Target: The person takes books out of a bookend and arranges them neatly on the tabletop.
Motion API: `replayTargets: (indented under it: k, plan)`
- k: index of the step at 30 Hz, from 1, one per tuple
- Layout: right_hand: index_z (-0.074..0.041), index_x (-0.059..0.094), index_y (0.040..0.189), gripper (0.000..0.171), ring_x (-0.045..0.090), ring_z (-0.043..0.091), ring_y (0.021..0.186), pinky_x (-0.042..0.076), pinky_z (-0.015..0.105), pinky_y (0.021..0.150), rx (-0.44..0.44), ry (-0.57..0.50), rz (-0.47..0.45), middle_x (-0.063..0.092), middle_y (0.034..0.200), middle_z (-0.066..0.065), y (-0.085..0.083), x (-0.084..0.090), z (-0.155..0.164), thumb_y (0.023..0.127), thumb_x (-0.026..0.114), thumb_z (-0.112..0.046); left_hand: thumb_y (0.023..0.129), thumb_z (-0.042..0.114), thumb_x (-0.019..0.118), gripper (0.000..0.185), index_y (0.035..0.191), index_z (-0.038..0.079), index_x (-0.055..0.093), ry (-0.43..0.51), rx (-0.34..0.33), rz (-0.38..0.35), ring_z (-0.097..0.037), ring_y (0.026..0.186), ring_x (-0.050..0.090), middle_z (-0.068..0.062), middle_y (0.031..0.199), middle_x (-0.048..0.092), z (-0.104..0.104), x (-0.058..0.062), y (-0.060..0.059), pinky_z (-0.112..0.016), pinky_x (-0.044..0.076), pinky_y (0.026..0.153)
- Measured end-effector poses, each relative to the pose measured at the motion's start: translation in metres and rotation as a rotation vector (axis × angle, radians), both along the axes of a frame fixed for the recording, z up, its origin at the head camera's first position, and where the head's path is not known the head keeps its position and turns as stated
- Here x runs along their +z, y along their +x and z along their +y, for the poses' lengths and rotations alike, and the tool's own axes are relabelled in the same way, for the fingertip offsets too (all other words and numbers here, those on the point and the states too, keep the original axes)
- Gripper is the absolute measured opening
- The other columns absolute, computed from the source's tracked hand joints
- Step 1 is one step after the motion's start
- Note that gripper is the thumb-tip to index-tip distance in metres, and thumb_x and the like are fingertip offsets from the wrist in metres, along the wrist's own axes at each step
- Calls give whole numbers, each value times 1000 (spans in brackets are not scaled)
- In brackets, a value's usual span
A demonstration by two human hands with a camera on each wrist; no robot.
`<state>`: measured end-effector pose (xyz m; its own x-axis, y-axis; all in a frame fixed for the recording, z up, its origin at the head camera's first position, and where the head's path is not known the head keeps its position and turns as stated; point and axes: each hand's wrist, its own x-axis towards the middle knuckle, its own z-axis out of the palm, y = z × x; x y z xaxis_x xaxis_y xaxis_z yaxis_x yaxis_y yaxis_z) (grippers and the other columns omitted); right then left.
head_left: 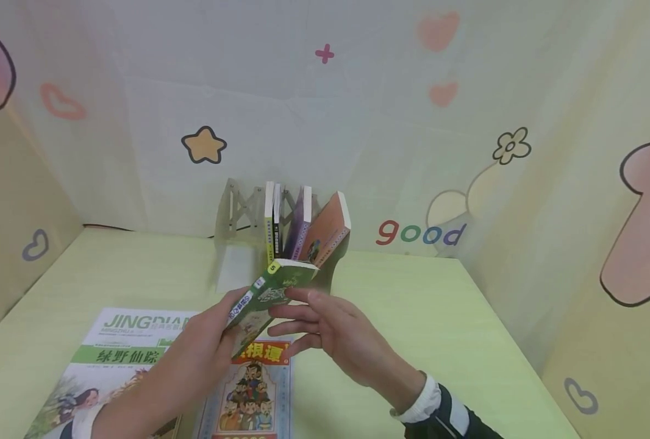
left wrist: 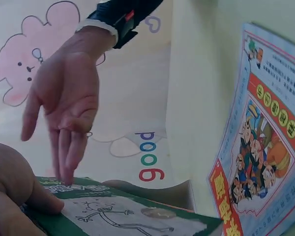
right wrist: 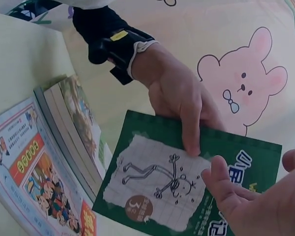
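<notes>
A green book (head_left: 274,292) with a torn-paper drawing on its cover is held up, tilted, above the table. My left hand (head_left: 207,341) grips its side, the thumb lying across the cover, as the right wrist view shows. Close by the cover on the other side is my right hand (head_left: 330,332), its fingers spread and loosely extended; whether a fingertip touches the book I cannot tell. Behind the green book stands a book rack (head_left: 227,213). Within it are a yellow-spined book (head_left: 269,222), a purple book (head_left: 302,222) and an orange book (head_left: 327,228) leaning right.
Under my left arm lies a stack topped by a white book (head_left: 133,329) with a green band. Beside it, a blue-bordered comic book (head_left: 256,396) lies flat. A patterned curtain (head_left: 325,122) hangs behind the table (head_left: 413,341).
</notes>
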<state>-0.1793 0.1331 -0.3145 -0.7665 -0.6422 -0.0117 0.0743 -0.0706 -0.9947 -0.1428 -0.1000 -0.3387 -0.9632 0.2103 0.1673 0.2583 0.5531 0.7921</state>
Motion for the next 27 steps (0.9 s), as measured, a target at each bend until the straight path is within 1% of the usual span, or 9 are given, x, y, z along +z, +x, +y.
replayTargets:
  k: [1, 3, 6, 8, 10, 15, 19, 23, 27]
  plan:
    - [2, 42, 154, 58, 65, 31, 122, 58, 35, 90, -9, 14, -6, 55, 146, 27, -1, 0, 1, 113, 40, -39, 103, -2, 55, 54, 152, 18, 43, 23, -3, 4, -32, 108, 68, -17, 134, 65, -2, 0, 0, -49, 60, 80]
    - [3, 41, 154, 58, 65, 32, 122, 58, 34, 91, -26, 36, -18, 56, 145, 26, -2, -1, 5, 112, 42, -38, 105, 1, 54, 52, 152, 17, 41, 69, -6, -12, -39, 118, 65, -20, 140, 61, -6, 1, 1, -53, 60, 83]
    - [3, 41, 153, 57, 65, 32, 122, 58, 34, 90, -68, 65, -28, 58, 143, 24, -5, -3, 10, 112, 45, -35, 106, 3, 52, 51, 154, 15, 37, 143, -24, -26, -44, 121, 63, -23, 143, 58, -13, 3, 2, -58, 59, 84]
    - [2, 42, 153, 53, 65, 31, 121, 58, 34, 91, -97, 72, -24, 60, 141, 23, -7, -6, 13, 112, 46, -31, 107, 5, 52, 52, 154, 14, 35, 183, -23, -33, -46, 122, 62, -23, 145, 57, -17, 5, 2, -61, 58, 86]
    - [1, 44, 152, 50, 66, 30, 118, 58, 34, 90, -129, 85, -16, 61, 137, 23, -10, -8, 17, 111, 47, -28, 107, 4, 51, 52, 154, 13, 33, 228, -33, -23, -47, 122, 62, -24, 144, 57, -21, 8, 2, -63, 56, 87]
    - [2, 47, 149, 47, 65, 29, 115, 57, 35, 91, -184, 111, 6, 63, 131, 21, -16, -15, 25, 110, 51, -25, 107, 4, 51, 54, 155, 16, 29, 319, -41, -50, -44, 117, 66, -23, 142, 59, -29, 13, 4, -60, 59, 84]
    - [2, 48, 148, 47, 65, 30, 116, 56, 35, 92, -208, 126, 2, 64, 128, 16, -19, -18, 29, 109, 52, -24, 108, 8, 51, 59, 159, 19, 23, 368, -10, -134, -38, 113, 69, -21, 141, 61, -33, 15, 3, -54, 61, 81]
    - [3, 46, 148, 48, 64, 30, 116, 55, 33, 92, -221, 135, -12, 63, 129, 17, -20, -21, 32, 109, 52, -24, 109, 10, 48, 59, 160, 18, 20, 511, 19, -266, -35, 108, 71, -21, 138, 61, -31, 12, 1, -51, 61, 78]
    - [3, 43, 151, 52, 63, 30, 118, 55, 34, 93, -217, 148, -16, 60, 134, 20, -20, -24, 34, 110, 51, -28, 110, 11, 46, 56, 159, 16, 22, 648, 26, -363, -34, 105, 72, -21, 135, 63, -22, 5, -3, -50, 61, 80]
